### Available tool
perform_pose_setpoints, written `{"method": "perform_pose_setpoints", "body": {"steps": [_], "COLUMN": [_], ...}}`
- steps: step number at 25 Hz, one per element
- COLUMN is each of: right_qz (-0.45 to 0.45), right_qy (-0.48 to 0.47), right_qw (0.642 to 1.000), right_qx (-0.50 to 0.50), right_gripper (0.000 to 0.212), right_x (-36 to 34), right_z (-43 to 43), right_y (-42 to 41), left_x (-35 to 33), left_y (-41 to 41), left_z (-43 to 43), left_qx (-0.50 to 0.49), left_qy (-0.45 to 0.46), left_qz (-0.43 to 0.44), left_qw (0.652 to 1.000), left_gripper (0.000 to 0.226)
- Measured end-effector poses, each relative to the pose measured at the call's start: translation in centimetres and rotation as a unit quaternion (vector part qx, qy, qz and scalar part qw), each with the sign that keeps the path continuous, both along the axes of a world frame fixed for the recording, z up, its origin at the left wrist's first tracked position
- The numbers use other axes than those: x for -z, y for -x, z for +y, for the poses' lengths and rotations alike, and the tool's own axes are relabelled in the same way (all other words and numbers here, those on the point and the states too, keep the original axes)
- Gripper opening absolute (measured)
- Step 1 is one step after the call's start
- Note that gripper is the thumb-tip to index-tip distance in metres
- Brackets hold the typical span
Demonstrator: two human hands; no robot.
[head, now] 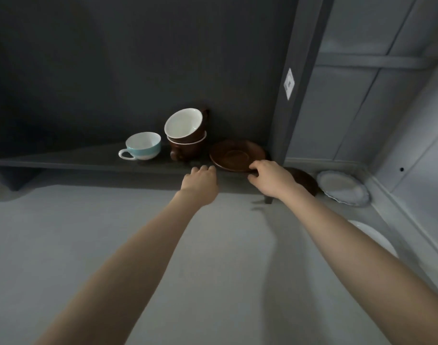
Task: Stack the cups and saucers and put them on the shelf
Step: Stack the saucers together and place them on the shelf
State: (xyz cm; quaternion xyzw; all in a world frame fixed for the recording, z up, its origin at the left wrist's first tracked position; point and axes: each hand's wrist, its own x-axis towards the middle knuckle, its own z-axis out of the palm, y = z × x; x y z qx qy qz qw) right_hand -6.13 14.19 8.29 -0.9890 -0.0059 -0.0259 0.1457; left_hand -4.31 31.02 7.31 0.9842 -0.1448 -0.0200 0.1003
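Against the dark wall, the shelf (88, 156) carries a blue cup (143, 145), two stacked brown cups (185, 135) and a brown saucer (235, 153). The right hand (270, 178) grips the saucer's near rim. The left hand (200, 180) is curled at the shelf edge, its grasp unclear; better to slide the saucer flat, fully inward.

Behind, a dark grey wall (113, 70), plain and matt. To the right of it, a grey upright post (300, 58) with a small white label (289, 83) stuck on its side; print on the label too small to read. Further right, a lighter grey panelled wall (357, 100) with a flat crossbar (377, 61) and one small dark hole (402, 169). Below, a pale grey worktop (88, 245) reaching to both walls.
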Motion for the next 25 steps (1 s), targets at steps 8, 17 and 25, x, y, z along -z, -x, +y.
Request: {"method": "perform_pose_setpoints", "body": {"steps": [8, 17, 25], "right_qz": [0.007, 0.046, 0.056], "right_qy": [0.033, 0.026, 0.019], "right_qw": [0.990, 0.971, 0.960], "right_qx": [0.136, 0.234, 0.272], "right_gripper": [0.032, 0.028, 0.025], "right_x": [2.1, 6.2, 9.9], "right_z": [-11.1, -22.1, -27.7], "right_y": [4.6, 6.0, 4.6], "left_x": [1.9, 5.2, 8.8], "left_y": [1.8, 0.9, -0.9], "left_z": [-11.8, -23.8, -30.7], "left_qx": [0.136, 0.159, 0.106], "left_qy": [-0.041, -0.073, 0.000], "left_qz": [0.048, 0.073, 0.145], "left_qw": [0.989, 0.982, 0.984], "left_gripper": [0.033, 0.032, 0.035]}}
